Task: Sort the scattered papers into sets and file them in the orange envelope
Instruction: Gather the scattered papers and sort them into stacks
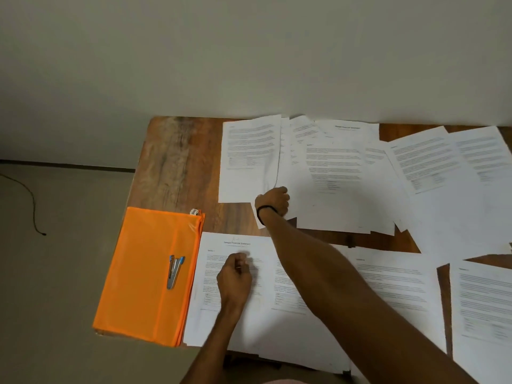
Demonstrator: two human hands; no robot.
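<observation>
Printed white papers (335, 173) lie scattered and overlapping over most of the wooden table (171, 162). My right hand (273, 202), a black band on its wrist, reaches across to the far pile, and its curled fingers grip the lower edge of a sheet (249, 162) whose side curls up. My left hand (235, 275) rests as a loose fist on the near title sheet (210, 273) headed "Sample Financial Statement"; I cannot make out anything inside it. The orange envelope (144, 278) lies flat at the table's near left corner, apart from both hands.
A small blue and grey stapler (174, 271) lies on the orange envelope. More sheets (482, 300) cover the near right of the table. A plain wall runs along the table's far edge. On the floor to the left lies a black cable (33, 206).
</observation>
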